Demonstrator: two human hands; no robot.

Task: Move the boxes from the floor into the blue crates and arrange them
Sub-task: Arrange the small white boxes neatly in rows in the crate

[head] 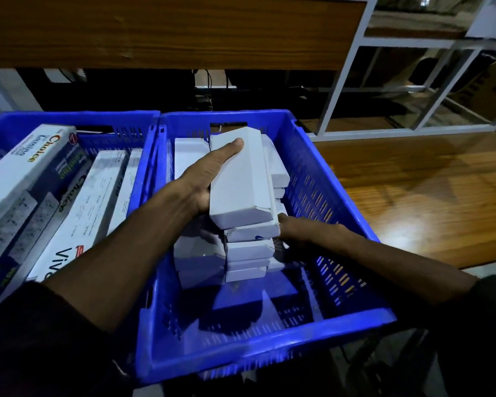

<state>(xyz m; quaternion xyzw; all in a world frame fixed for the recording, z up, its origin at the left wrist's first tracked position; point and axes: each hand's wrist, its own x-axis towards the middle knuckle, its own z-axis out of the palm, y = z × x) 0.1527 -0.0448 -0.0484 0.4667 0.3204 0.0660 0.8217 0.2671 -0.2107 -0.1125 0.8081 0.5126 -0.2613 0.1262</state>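
Head view: right blue crate (312,156), holding stacked white boxes (249,247) toward its far half. Top white box (241,179) held in left hand (206,179), thumb laid along its upper face, fingers hidden beneath. Right hand (295,227) against stack's right side; its grip too hidden to tell. Left blue crate (121,121), alongside, holding long printed cartons (40,179). Wooden floor (413,179) to right.

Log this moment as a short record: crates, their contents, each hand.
right crate: white boxes stacked toward its far end
left crate: long printed boxes
left hand: grips the top white box, thumb along its top
right hand: touches the stack's near right edge; its grip is hidden
floor boxes: none in view
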